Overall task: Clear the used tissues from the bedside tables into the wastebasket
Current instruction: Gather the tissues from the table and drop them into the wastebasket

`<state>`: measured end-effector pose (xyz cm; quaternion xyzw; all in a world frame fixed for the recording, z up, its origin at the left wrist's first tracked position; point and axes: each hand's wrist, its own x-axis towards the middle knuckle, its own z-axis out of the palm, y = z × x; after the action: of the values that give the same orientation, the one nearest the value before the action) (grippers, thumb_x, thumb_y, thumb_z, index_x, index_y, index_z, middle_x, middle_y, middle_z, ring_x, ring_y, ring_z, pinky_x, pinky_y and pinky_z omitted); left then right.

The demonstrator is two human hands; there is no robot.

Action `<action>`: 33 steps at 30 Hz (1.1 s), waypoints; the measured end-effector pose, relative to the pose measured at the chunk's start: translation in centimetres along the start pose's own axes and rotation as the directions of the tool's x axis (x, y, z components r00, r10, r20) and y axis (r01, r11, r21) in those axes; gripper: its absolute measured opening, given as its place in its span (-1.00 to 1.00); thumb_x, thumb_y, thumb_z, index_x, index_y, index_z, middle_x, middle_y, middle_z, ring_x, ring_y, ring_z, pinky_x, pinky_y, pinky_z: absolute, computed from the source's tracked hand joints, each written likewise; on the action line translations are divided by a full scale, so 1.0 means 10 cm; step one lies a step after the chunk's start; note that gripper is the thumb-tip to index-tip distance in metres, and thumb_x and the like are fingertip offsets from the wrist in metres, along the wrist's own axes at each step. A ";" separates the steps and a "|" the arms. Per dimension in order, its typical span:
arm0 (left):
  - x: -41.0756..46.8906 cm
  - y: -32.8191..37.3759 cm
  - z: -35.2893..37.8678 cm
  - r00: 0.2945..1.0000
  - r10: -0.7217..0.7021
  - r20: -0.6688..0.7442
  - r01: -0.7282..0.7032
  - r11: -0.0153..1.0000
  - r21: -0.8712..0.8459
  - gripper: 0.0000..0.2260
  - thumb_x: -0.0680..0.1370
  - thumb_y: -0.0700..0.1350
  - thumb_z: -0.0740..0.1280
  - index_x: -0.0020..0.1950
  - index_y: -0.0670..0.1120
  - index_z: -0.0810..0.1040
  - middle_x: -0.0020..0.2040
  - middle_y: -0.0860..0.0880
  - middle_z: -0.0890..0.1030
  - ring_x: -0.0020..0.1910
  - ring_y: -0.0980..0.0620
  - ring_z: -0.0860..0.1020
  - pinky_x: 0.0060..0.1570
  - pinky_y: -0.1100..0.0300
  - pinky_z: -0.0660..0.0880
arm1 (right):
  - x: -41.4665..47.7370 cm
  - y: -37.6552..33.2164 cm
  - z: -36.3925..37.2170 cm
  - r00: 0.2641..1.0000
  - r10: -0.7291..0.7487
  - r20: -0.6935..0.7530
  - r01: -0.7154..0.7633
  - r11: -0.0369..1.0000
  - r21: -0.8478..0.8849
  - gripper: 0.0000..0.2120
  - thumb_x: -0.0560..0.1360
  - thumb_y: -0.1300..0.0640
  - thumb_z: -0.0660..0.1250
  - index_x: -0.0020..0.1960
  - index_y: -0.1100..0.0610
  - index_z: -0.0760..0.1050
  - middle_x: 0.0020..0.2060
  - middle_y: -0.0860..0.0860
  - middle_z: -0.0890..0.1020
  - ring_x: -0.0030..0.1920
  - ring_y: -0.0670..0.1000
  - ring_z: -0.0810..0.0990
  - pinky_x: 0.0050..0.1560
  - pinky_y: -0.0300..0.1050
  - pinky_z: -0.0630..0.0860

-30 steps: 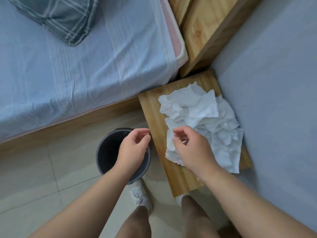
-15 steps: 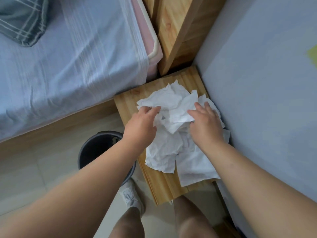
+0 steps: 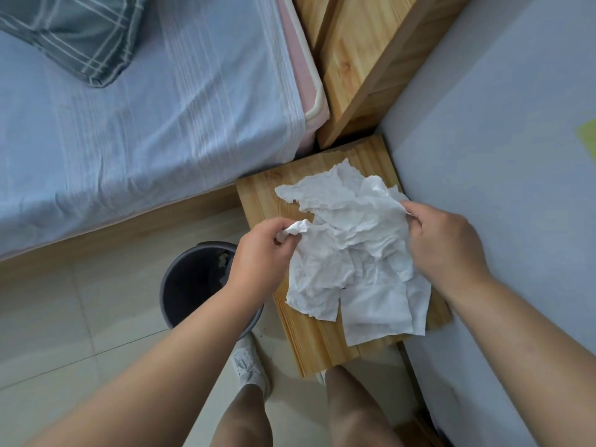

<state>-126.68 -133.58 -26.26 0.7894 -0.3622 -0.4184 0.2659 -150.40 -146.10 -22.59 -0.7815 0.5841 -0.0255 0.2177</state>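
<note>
Pinching opposite edges of the crinkly white tissues (image 3: 351, 250) on the pine bedside table (image 3: 258, 198), left hand (image 3: 261, 253) and right hand (image 3: 448, 250) both grip paper; round dark wastebasket (image 3: 180, 285) sits just left, floor open.

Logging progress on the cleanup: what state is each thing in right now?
Tissues: crumpled, piled on the bedside table, pinched at both sides.
Bedside table: not yet cleared.
Wastebasket: upright on the floor, open, some scraps inside.
Left hand: grip shut on tissues.
Right hand: grip shut on tissues.
</note>
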 end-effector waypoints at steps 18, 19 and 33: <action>-1.06 -1.28 -0.97 0.924 -0.372 -0.089 0.261 0.783 -0.564 -0.87 0.68 -0.09 0.39 0.04 0.08 0.72 -0.16 -0.04 0.76 -0.25 0.04 0.66 -0.17 0.12 0.68 | -0.86 -1.68 0.54 0.936 0.032 0.349 -0.193 0.879 0.437 -0.76 0.63 0.05 0.27 -0.18 0.02 0.58 -0.34 -0.03 0.65 -0.24 0.09 0.65 -0.19 0.17 0.65; -1.11 -1.45 -1.02 0.905 -0.412 -0.104 0.287 0.773 -0.566 -0.85 0.68 -0.09 0.38 0.00 0.09 0.72 -0.20 -0.04 0.74 -0.27 0.07 0.64 -0.23 0.16 0.66 | -0.92 -1.77 0.72 0.930 0.034 0.366 -0.206 0.873 0.442 -0.78 0.63 0.06 0.27 -0.16 0.04 0.59 -0.30 -0.03 0.67 -0.22 0.07 0.66 -0.18 0.15 0.65; -0.95 -3.07 -0.61 0.742 -0.670 0.028 0.569 0.606 -0.556 -0.82 0.73 -0.07 0.16 0.18 0.09 0.55 0.12 -0.03 0.68 0.01 -0.07 0.68 -0.16 0.06 0.67 | -1.22 -1.79 3.18 0.759 0.108 0.643 -0.225 0.969 0.103 -0.69 0.64 0.10 0.22 0.35 0.11 0.54 0.21 0.08 0.67 0.12 0.12 0.65 -0.05 -0.07 0.58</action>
<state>-114.41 -107.03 -40.86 0.7945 0.0911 -0.4930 0.3428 -128.78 -120.92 -42.09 -0.6671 0.5397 0.2071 0.4698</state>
